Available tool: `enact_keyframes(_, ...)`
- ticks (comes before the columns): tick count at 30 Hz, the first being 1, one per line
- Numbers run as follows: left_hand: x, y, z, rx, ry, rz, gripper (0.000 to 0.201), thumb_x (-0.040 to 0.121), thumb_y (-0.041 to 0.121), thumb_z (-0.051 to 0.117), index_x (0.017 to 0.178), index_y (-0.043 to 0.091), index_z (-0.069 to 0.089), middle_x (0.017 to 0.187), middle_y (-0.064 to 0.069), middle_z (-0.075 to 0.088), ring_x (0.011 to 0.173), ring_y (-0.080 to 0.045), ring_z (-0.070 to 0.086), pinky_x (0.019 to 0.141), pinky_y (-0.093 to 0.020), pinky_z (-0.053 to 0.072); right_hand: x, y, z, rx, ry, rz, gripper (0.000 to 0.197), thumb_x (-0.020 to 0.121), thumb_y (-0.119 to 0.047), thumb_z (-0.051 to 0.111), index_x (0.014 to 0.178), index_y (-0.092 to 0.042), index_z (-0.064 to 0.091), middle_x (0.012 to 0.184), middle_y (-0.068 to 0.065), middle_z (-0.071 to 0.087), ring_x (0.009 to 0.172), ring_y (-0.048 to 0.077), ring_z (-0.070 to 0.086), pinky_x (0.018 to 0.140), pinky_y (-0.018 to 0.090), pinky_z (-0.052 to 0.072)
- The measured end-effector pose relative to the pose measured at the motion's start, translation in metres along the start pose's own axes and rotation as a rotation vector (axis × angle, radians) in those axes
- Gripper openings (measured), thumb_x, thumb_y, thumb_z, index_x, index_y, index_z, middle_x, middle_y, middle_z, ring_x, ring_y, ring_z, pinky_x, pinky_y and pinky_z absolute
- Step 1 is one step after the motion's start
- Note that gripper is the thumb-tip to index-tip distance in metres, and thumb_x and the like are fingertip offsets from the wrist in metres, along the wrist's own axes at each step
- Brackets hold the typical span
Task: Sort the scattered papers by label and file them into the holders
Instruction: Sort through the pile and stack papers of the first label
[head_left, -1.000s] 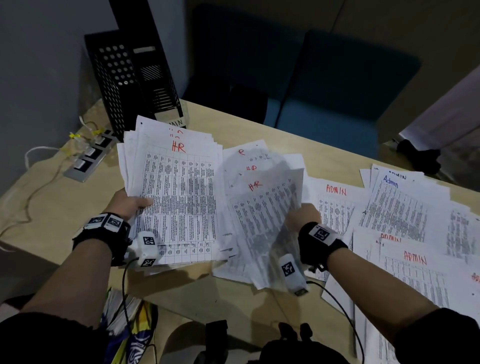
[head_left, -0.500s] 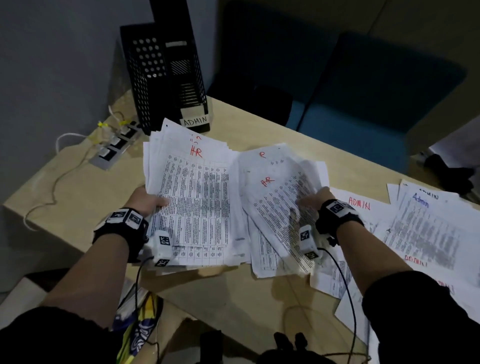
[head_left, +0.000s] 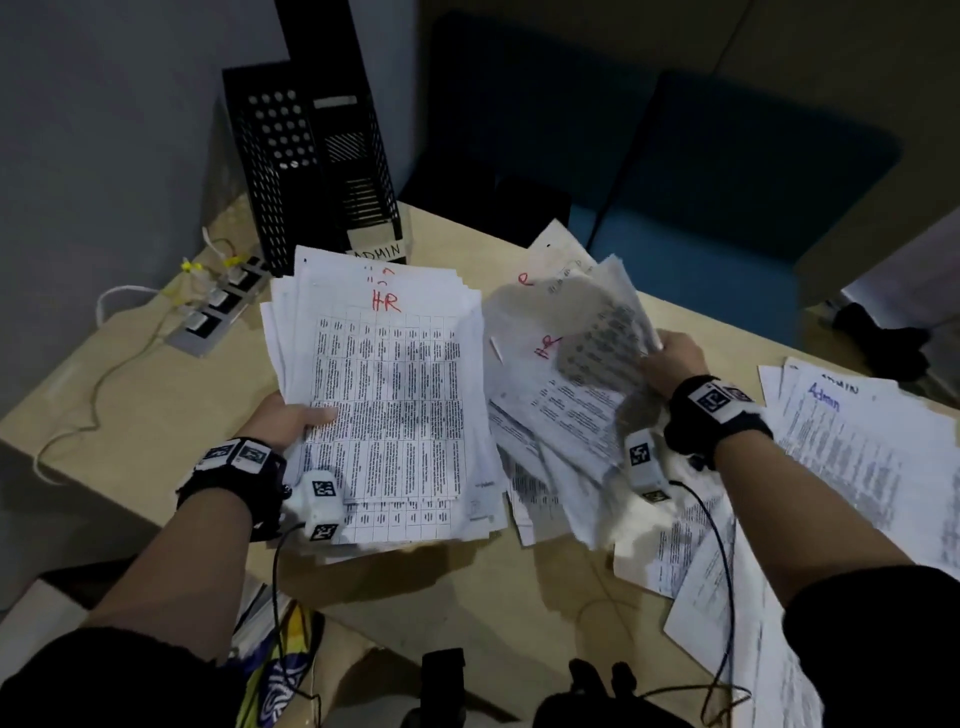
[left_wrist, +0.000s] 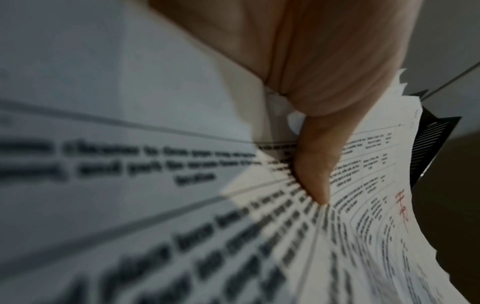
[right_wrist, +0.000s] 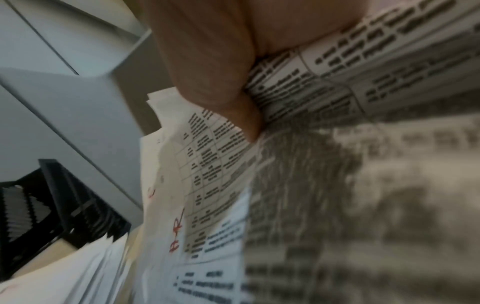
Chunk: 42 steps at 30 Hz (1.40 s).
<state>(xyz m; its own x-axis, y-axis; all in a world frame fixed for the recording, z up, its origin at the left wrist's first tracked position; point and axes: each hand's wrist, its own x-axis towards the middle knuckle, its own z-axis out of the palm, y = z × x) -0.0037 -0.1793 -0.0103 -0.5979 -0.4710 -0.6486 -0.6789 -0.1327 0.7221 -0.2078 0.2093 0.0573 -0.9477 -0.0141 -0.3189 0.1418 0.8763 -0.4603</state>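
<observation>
My left hand grips a thick stack of printed sheets marked HR in red, thumb on top; the left wrist view shows that thumb pressing the top sheet. My right hand grips a second, looser bundle of HR sheets lifted at its right edge, curling over; in the right wrist view the thumb pinches these pages. Two black mesh holders stand at the desk's far left corner, one labelled ADMIN.
Sheets marked Admin lie spread over the right side of the wooden desk. A power strip with cables sits left of the holders. Blue chairs stand beyond the desk. Wrist camera cables hang near the front edge.
The right hand has raised its HR bundle and shifted to its right edge, so the sheets curl upward. The left hand's stack has stayed about where it was. The head view came closer.
</observation>
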Motion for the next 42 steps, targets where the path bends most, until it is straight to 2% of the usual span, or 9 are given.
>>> enact_keyframes(7, 0.026, -0.02, 0.017, -0.003, -0.007, 0.015, 0.056, 0.062, 0.019, 0.084, 0.113, 0.004, 0.067, 0.104, -0.013, 0.073, 0.1, -0.036, 0.067, 0.099, -0.056, 0.045, 0.004, 0.018, -0.05, 0.38, 0.221, 0.13, 0.034, 0.085, 0.006, 0.049, 0.112, -0.008, 0.063, 0.08, 0.009, 0.06, 0.072, 0.025, 0.056, 0.065, 0.028, 0.044)
enact_keyframes(14, -0.003, -0.007, 0.046, 0.071, -0.082, -0.018, 0.044, 0.078, 0.005, 0.075, 0.12, 0.0, 0.063, 0.112, -0.017, 0.07, 0.102, -0.034, 0.065, 0.102, -0.05, 0.045, -0.007, 0.032, -0.002, 0.628, 0.058, 0.199, 0.025, 0.077, -0.012, 0.062, 0.099, -0.003, 0.065, 0.078, 0.02, 0.066, 0.067, 0.032, 0.062, 0.062, 0.043, 0.053)
enact_keyframes(16, -0.01, -0.005, 0.051, 0.098, -0.077, -0.02, 0.052, 0.082, 0.019, 0.076, 0.128, 0.002, 0.059, 0.124, -0.015, 0.065, 0.111, -0.033, 0.061, 0.103, -0.046, 0.042, -0.02, 0.025, 0.026, 0.571, -0.029, 0.189, 0.028, 0.078, -0.027, 0.072, 0.087, -0.002, 0.065, 0.071, 0.012, 0.064, 0.067, 0.027, 0.061, 0.058, 0.039, 0.05)
enact_keyframes(21, -0.016, -0.009, 0.052, 0.053, -0.077, -0.085, 0.104, 0.067, 0.081, 0.058, 0.143, 0.012, 0.045, 0.146, -0.01, 0.048, 0.133, -0.033, 0.045, 0.104, -0.042, 0.033, -0.056, 0.001, 0.088, 0.399, -0.255, 0.222, 0.021, 0.079, -0.001, 0.064, 0.099, 0.0, 0.059, 0.076, 0.01, 0.063, 0.056, 0.018, 0.056, 0.044, 0.02, 0.044)
enact_keyframes(26, -0.018, -0.008, 0.051, 0.103, -0.113, -0.07, 0.113, 0.054, 0.085, 0.056, 0.143, 0.016, 0.046, 0.145, -0.008, 0.049, 0.13, -0.031, 0.047, 0.102, -0.039, 0.035, -0.054, -0.016, 0.112, 0.336, -0.164, 0.238, 0.064, 0.084, -0.008, 0.062, 0.138, -0.001, 0.029, 0.11, 0.01, 0.049, 0.083, 0.025, 0.057, 0.062, 0.03, 0.048)
enact_keyframes(31, -0.014, -0.007, 0.055, 0.03, -0.083, -0.053, 0.061, 0.082, 0.049, 0.07, 0.131, 0.016, 0.057, 0.132, -0.008, 0.059, 0.106, -0.024, 0.054, 0.091, -0.032, 0.037, -0.056, -0.024, 0.143, 0.212, -0.269, -0.027, 0.084, 0.074, -0.023, 0.067, 0.142, -0.006, 0.021, 0.133, 0.018, 0.043, 0.121, 0.036, 0.051, 0.092, 0.05, 0.053)
enact_keyframes(34, -0.01, -0.007, 0.056, -0.01, -0.112, -0.027, 0.051, 0.077, 0.024, 0.081, 0.124, 0.015, 0.062, 0.125, -0.006, 0.064, 0.102, -0.02, 0.059, 0.09, -0.031, 0.04, -0.071, -0.039, 0.15, 0.132, -0.385, -0.174, 0.092, 0.067, -0.04, 0.068, 0.14, -0.008, 0.023, 0.142, 0.014, 0.037, 0.132, 0.032, 0.04, 0.106, 0.052, 0.041)
enact_keyframes(36, -0.005, -0.01, 0.056, 0.046, -0.087, -0.033, 0.056, 0.074, 0.014, 0.083, 0.126, 0.01, 0.062, 0.124, -0.008, 0.065, 0.112, -0.025, 0.059, 0.092, -0.033, 0.04, -0.08, -0.041, 0.148, -0.066, -0.428, -0.3, 0.091, 0.082, -0.042, 0.061, 0.15, -0.007, 0.011, 0.157, 0.01, 0.017, 0.144, 0.029, 0.021, 0.117, 0.052, 0.023)
enact_keyframes(42, 0.003, -0.015, 0.054, 0.13, -0.027, -0.077, 0.058, 0.075, 0.011, 0.082, 0.127, 0.003, 0.058, 0.124, -0.005, 0.06, 0.115, -0.028, 0.056, 0.092, -0.034, 0.039, -0.048, -0.016, 0.106, -0.18, -0.078, -0.021, 0.055, 0.086, -0.024, 0.058, 0.135, -0.009, 0.038, 0.137, 0.013, 0.04, 0.126, 0.031, 0.041, 0.102, 0.046, 0.039)
